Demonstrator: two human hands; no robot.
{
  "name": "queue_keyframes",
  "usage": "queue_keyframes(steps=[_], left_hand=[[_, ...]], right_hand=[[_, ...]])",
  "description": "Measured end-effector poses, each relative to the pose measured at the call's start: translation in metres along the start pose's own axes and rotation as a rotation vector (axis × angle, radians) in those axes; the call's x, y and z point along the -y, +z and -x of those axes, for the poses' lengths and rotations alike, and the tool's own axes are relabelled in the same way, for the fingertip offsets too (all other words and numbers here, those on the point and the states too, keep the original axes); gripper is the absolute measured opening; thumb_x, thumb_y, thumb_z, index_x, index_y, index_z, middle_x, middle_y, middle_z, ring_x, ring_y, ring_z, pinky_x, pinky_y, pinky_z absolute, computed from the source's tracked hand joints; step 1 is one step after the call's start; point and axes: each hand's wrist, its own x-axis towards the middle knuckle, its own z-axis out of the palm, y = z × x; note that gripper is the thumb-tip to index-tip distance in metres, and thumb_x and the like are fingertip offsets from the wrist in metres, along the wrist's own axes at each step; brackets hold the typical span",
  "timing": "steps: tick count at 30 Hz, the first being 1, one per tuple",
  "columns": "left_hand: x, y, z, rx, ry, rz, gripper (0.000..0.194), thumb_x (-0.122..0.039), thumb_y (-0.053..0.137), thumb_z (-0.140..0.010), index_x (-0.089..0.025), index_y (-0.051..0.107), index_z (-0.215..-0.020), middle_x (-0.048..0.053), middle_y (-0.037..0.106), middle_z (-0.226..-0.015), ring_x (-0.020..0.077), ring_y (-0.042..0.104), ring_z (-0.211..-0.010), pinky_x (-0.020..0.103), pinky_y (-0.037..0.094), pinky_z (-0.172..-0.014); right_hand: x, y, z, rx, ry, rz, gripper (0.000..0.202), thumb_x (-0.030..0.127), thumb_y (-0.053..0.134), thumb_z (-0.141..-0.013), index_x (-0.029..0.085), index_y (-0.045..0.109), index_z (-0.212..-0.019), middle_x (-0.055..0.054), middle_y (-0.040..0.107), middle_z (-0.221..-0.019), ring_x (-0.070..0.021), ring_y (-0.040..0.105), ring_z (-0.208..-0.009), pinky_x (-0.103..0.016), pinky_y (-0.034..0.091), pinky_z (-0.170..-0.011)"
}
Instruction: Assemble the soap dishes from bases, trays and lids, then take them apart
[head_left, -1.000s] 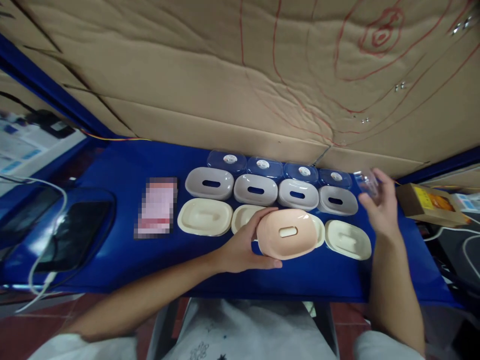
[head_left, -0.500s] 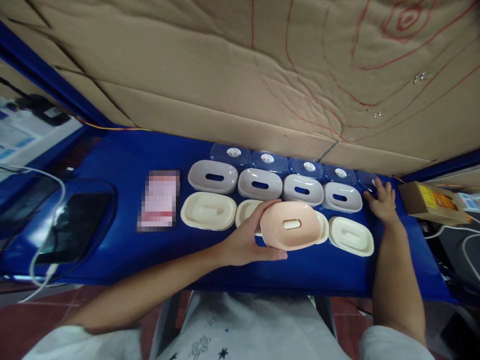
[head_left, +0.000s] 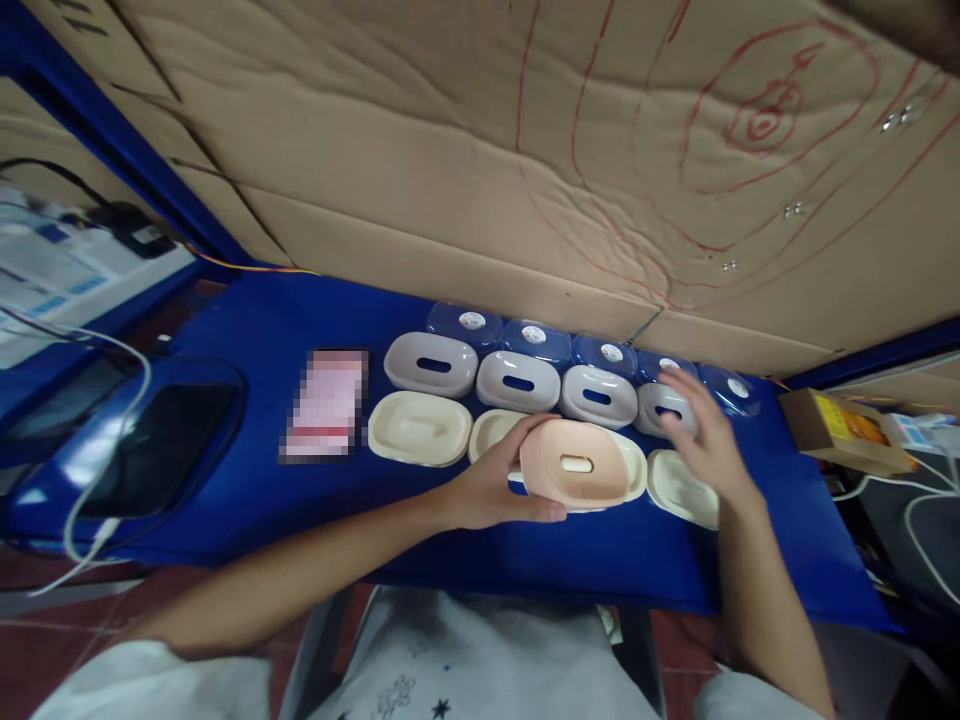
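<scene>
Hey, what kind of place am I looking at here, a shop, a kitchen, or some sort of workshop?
Probably a small packing or assembly workbench: rows of identical grey trays, cream trays and clear lids on a blue table, cardboard sheeting behind.

Pink tray (head_left: pixel 576 465), cream trays (head_left: pixel 418 428), blue table (head_left: pixel 247 330)

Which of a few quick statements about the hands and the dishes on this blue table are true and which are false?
1. The left hand holds a pink dish. True.
2. The right hand grips a cardboard box. False: it is open and empty, above the right end of the dish rows.
3. Four grey dishes with slots stand in a row. True.
4. The table is red. False: it is blue.
5. The clear lids lie nearest the person. False: they lie at the back, by the cardboard wall.
</scene>
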Motion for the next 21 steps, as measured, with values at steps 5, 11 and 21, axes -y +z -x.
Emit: queue_keyframes(steps=[5, 11, 21], left_hand=[[0.004, 0.002, 0.002, 0.002, -0.03, 0.031, 0.106, -0.05, 0.1, -0.068, -0.029, 0.044, -0.156, 0.014, 0.051, -0.16, 0.0378, 0.053, -0.147, 0.055, 0.043, -0.123], [0.006, 0.006, 0.005, 0.053, -0.015, 0.115, 0.102, -0.049, 0.101, -0.069, -0.031, 0.047, -0.154, 0.013, 0.055, -0.157, 0.0376, 0.055, -0.145, 0.056, 0.044, -0.121], [0.003, 0.002, 0.003, 0.006, -0.126, 0.232, 0.103, -0.043, 0.102, -0.07, -0.03, 0.048, -0.156, 0.013, 0.056, -0.159, 0.0393, 0.053, -0.149, 0.054, 0.044, -0.124]], right_hand=[[0.076, 0.035, 0.01, 0.36, -0.265, -0.211, 0.089, 0.074, 0.058, -0.1, 0.031, 0.029, -0.172, -0.015, 0.035, -0.177, -0.0377, 0.037, -0.162, -0.061, 0.041, -0.127], [0.096, 0.033, 0.022, 0.519, -0.263, -0.238, 0.109, 0.081, 0.067, -0.09, 0.032, 0.018, -0.176, -0.014, 0.027, -0.18, -0.0396, 0.036, -0.162, -0.059, 0.045, -0.125], [0.097, 0.043, 0.02, 0.42, -0.28, -0.323, 0.081, 0.062, 0.059, -0.104, 0.03, 0.029, -0.172, -0.014, 0.04, -0.175, -0.0351, 0.04, -0.161, -0.057, 0.042, -0.128]])
